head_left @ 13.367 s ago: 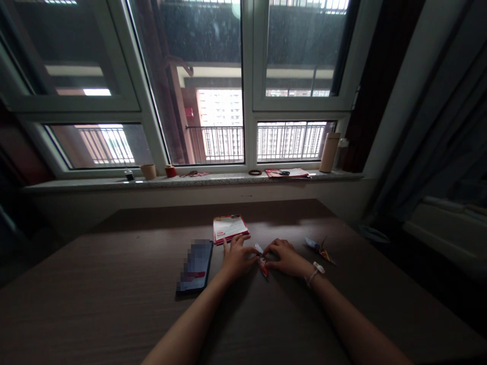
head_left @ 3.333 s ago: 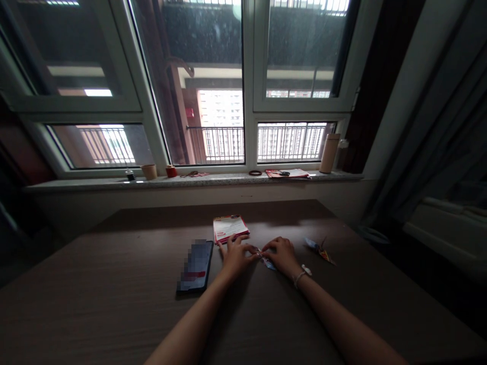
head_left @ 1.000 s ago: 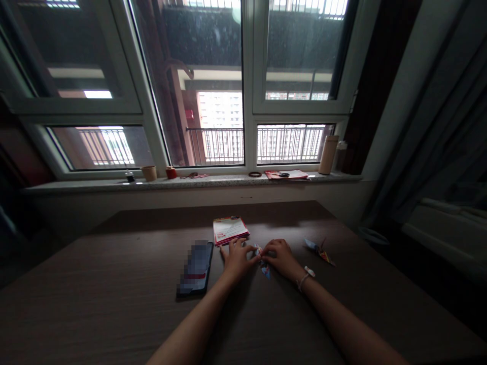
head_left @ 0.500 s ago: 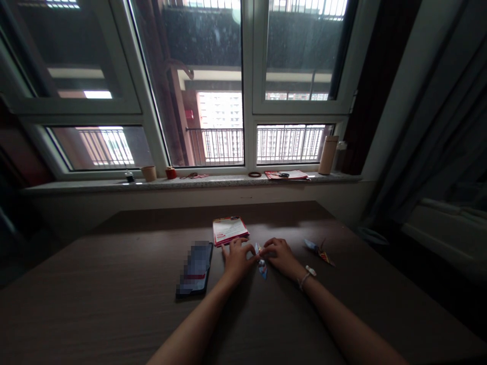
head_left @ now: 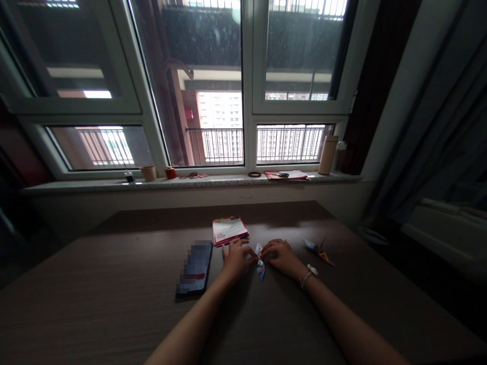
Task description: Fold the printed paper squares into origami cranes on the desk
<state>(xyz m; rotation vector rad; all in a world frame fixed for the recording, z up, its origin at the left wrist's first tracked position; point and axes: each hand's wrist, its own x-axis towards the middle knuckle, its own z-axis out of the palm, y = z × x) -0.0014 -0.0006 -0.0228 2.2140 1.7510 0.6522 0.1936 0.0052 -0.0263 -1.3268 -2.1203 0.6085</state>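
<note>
Folded paper (head_left: pixel 261 270) turned: near end red-orange 13.4 s ago, now blue. Slanted right 3.3 s ago, now almost straight toward person, more of it showing between left hand (head_left: pixel 238 258) and right hand (head_left: pixel 280 255).

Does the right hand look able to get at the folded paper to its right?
Likely yes: I see nothing standing between the right hand and that folded paper on the table, though the hand is occupied at another folded piece.
</note>
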